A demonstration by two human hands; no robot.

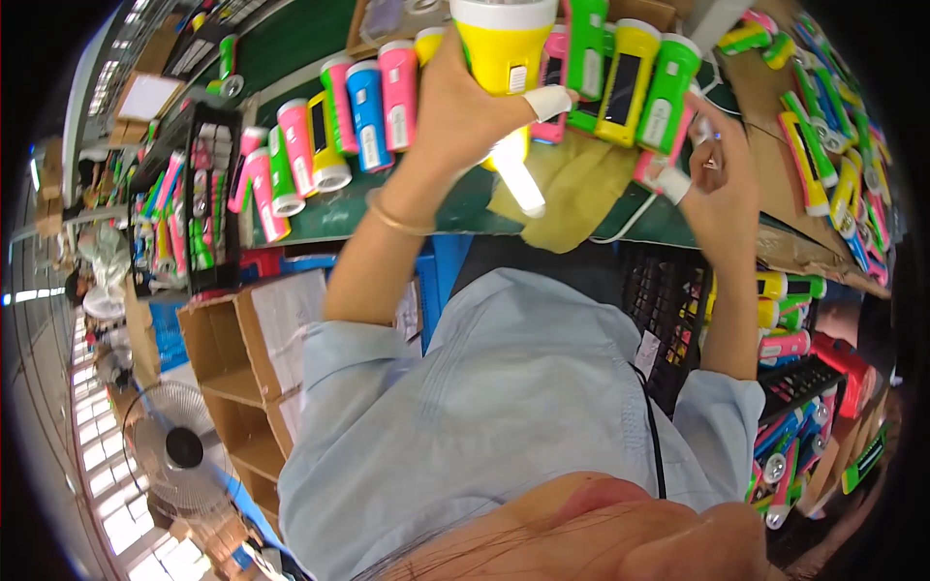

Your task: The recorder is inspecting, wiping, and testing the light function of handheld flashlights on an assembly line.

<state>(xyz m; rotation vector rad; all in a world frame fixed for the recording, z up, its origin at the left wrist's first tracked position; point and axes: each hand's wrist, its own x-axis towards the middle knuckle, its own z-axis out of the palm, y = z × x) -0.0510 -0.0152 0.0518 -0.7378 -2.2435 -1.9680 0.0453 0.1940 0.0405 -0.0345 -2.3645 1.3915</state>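
My left hand (470, 121) is wrapped round a yellow flashlight (504, 48) with a white head, lifted over the bench. White tape covers my left thumb, which lies beside the flashlight's switch. Below that hand a bright white strip (521, 182) glows at the flashlight's lower end. At the right, my right hand (725, 169) is curled with its fingers on a pink flashlight (657, 167), mostly hidden behind a green flashlight (670, 92). Tape is on a right finger too. Between my hands lies a yellow cloth (567, 189). Next to the green flashlight stands a yellow one (628, 82) with a dark panel.
A row of coloured flashlights (368, 116) lines the green bench (334, 215) at left. Many more are heaped on cardboard (775, 184) at right. Black crates (213, 194) flank the bench. A white cable (630, 221) crosses its front edge. A fan (184, 447) stands lower left.
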